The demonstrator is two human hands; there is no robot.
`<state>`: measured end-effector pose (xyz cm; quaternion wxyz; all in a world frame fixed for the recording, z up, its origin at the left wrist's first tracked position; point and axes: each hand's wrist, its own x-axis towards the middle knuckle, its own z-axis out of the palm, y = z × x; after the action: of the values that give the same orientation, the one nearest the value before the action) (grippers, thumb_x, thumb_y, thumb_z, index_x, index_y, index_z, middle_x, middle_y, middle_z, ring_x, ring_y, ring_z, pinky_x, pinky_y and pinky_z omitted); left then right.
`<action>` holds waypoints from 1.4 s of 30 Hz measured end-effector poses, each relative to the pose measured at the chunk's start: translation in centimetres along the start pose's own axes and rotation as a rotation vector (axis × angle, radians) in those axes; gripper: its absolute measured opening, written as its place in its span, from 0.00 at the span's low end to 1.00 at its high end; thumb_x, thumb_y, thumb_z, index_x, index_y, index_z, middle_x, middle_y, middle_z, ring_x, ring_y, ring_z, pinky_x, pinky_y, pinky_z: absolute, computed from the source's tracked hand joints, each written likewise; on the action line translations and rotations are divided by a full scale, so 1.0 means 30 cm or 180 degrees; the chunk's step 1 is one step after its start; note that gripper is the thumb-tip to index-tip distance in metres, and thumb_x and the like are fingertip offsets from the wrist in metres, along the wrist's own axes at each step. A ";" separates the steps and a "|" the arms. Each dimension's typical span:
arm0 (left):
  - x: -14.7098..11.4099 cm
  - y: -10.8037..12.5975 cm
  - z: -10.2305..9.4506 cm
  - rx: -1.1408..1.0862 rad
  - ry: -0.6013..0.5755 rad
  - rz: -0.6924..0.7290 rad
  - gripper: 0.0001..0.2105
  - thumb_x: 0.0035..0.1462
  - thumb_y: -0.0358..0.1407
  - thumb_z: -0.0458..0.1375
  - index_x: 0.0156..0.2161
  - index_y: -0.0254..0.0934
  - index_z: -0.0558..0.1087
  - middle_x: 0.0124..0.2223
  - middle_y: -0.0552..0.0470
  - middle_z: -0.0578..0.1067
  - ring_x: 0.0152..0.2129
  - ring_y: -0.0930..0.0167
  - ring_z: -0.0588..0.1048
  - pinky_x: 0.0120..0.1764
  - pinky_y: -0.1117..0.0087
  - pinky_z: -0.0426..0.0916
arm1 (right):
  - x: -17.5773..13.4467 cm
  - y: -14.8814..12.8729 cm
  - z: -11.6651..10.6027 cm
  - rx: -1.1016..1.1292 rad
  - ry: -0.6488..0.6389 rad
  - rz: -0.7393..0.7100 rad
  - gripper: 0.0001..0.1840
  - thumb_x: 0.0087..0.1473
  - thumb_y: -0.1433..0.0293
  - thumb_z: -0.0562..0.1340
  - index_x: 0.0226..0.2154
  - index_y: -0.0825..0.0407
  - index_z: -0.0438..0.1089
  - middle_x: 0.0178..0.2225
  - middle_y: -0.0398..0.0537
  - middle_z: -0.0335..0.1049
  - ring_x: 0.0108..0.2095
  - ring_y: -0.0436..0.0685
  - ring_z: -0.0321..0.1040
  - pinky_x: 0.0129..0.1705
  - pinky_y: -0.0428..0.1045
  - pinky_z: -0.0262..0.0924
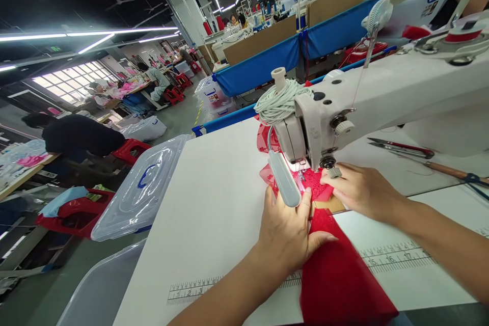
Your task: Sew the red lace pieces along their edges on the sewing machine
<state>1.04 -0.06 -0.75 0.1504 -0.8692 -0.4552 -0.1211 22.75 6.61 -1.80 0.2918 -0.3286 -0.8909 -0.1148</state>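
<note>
red fabric (342, 277) lengthwise toward sewing machine (385, 94)

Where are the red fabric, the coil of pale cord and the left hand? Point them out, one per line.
Red fabric (338, 277): head view, on its broad part nearest the camera.
Coil of pale cord (280, 104): head view, on the middle of its looped strands.
Left hand (286, 232): head view, on the back of the hand.

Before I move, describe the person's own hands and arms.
The left hand and right hand are both bare, without gloves. No sleeve shows on the left forearm or right forearm. I see no watch, bracelet, ring or marking, as far as the fingers show.
</note>
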 end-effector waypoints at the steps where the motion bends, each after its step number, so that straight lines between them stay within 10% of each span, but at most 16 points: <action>1: 0.004 0.001 0.001 -0.0054 0.0036 0.0039 0.44 0.63 0.65 0.35 0.58 0.27 0.72 0.50 0.33 0.76 0.47 0.51 0.74 0.47 0.51 0.68 | 0.000 -0.006 -0.004 -0.0033 0.0014 0.0017 0.16 0.55 0.81 0.51 0.30 0.51 0.71 0.26 0.45 0.62 0.25 0.52 0.56 0.23 0.47 0.43; 11: 0.010 0.016 0.001 -0.0342 0.0295 0.0359 0.45 0.63 0.66 0.33 0.52 0.25 0.74 0.43 0.35 0.77 0.36 0.59 0.76 0.34 0.62 0.72 | -0.022 -0.046 -0.031 0.0844 0.0113 -0.0452 0.18 0.61 0.81 0.51 0.41 0.53 0.74 0.42 0.49 0.79 0.41 0.56 0.72 0.43 0.52 0.61; 32: 0.016 0.009 0.008 -0.0026 0.0224 0.0172 0.48 0.64 0.64 0.31 0.57 0.20 0.71 0.50 0.31 0.77 0.44 0.54 0.77 0.51 0.51 0.70 | -0.002 -0.028 0.000 0.0557 0.0231 -0.0414 0.15 0.58 0.81 0.53 0.36 0.53 0.74 0.37 0.49 0.80 0.33 0.55 0.71 0.35 0.51 0.58; 42: 0.010 -0.002 0.017 -0.0374 -0.0018 0.0064 0.46 0.62 0.66 0.35 0.59 0.22 0.68 0.52 0.31 0.75 0.43 0.55 0.77 0.39 0.58 0.75 | -0.004 -0.032 -0.001 0.0520 0.0129 -0.0391 0.15 0.58 0.81 0.53 0.38 0.54 0.73 0.43 0.51 0.80 0.36 0.57 0.72 0.41 0.53 0.59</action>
<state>1.20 0.39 -1.10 0.0990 -0.8814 -0.4390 -0.1436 22.22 5.80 -1.86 0.3280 -0.2461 -0.9096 -0.0661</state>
